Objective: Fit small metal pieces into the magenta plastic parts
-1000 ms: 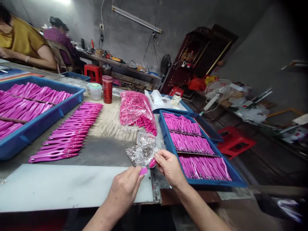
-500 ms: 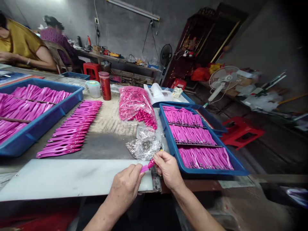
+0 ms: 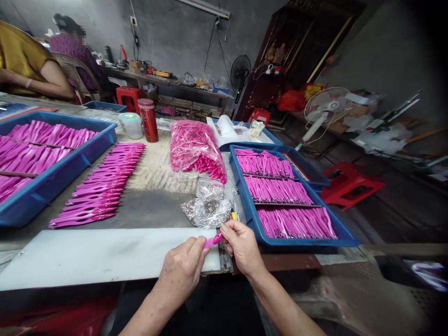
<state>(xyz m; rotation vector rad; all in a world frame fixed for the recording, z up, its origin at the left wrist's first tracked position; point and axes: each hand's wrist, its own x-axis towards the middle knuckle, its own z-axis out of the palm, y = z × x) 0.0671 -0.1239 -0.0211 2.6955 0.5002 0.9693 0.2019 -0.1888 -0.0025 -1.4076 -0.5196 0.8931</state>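
The left hand [image 3: 184, 260] is pinching a pink handle [image 3: 209, 243], the right hand [image 3: 242, 243] a magenta tip [image 3: 217, 237], apparently keeping them aligned.

A small assembly workshop is indicated by the bag of pink parts [image 3: 198, 142] set on a worn worktable [image 3: 154, 207], by the blue trays [image 3: 308, 242] of pink pieces [image 3: 294, 222] placed left and right of the bag, and by the cluttered bench [image 3: 189, 87] seen behind it.
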